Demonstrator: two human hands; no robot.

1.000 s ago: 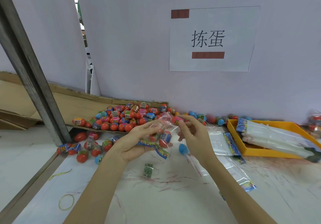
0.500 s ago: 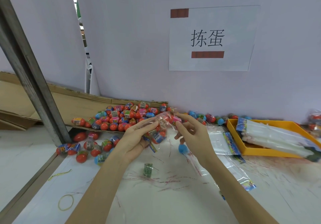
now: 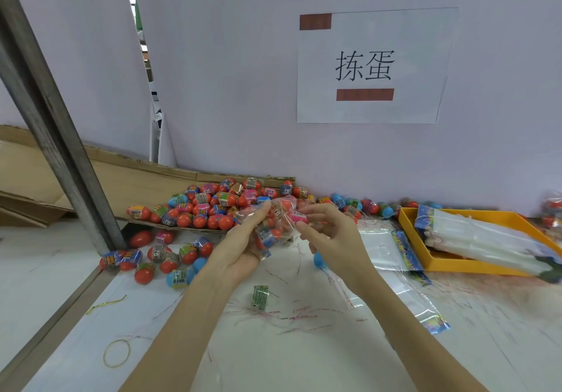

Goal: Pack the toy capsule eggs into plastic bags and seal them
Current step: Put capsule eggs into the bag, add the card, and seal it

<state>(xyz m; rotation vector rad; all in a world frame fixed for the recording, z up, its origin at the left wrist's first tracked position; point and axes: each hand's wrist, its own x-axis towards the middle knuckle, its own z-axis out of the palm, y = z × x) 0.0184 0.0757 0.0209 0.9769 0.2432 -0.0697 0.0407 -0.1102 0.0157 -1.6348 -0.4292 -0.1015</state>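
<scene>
The left hand is curled under a small clear bag with toy eggs inside and holds it up over the table, in front of the egg pile. The right hand pinches the top of the bag near a pink egg, fingers bent. It looks like the bag is being closed now. To do this well, push the eggs down to the bottom first, so none pop out. Then squeeze the top flat and press all the way along it. Keep the bag steady with the left hand. More loose eggs wait behind, and empty bags lie just beside the yellow tray.
</scene>
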